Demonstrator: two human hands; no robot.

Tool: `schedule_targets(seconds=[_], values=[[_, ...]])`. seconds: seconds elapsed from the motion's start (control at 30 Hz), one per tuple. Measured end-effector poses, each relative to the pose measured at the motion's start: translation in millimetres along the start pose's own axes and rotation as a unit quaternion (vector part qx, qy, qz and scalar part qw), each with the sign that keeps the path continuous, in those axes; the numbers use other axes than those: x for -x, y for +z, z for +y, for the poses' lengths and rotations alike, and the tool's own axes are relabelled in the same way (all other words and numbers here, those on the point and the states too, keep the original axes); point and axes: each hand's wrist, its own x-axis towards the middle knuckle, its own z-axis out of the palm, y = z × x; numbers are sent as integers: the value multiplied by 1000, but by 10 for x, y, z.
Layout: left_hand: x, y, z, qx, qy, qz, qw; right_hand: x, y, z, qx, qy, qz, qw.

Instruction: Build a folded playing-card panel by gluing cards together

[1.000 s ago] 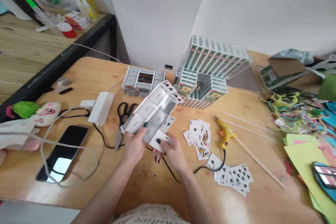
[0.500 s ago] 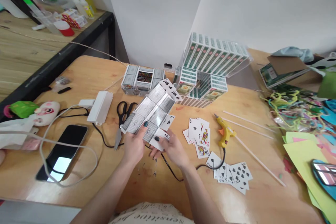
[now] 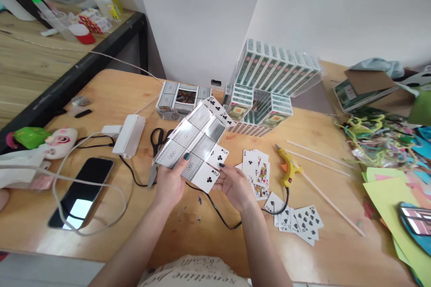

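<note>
A flat panel of joined playing cards [image 3: 188, 136], mostly grey backs up, is tilted above the table in my hands. My left hand [image 3: 171, 181] grips its near left edge, thumb on top. Face-up clubs cards stick out at its far and right sides. At the near right, my right hand [image 3: 235, 184] pinches the edge by the three of clubs [image 3: 219, 158], close to the two of clubs [image 3: 209, 179]. Behind the panel lies a box shape built of cards [image 3: 168, 94]. Scissors [image 3: 156, 141] are partly covered by the panel.
Right of my hands lie loose cards [image 3: 251, 163], a fan of spades [image 3: 308, 224], a yellow glue gun [image 3: 288, 168] and glue sticks [image 3: 319, 163]. Green card boxes [image 3: 276, 67] stand behind. On the left are a phone [image 3: 82, 193], a white power block [image 3: 129, 134] and looping cables.
My right hand has shifted right and up along the panel's edge, from the two of clubs to the three. The two's face now shows more fully.
</note>
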Motion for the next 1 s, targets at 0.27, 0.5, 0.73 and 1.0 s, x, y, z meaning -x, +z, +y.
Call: schedule_targets(seconds=[0.27,0.5,0.73,1.0], values=[[-6,-35,13,-6,-14,-5,1000,-6,-51,-3,6,6,-25,1000],[3,-9,20,-8,-20,-11,1000,23,26,203,115,-19,-53,992],[28,8,11,-14,-8,-2,1000,29,87,239,136,-37,-24,990],[59,6,-27,-31,14,4,999,26,93,239,155,-38,-29,987]])
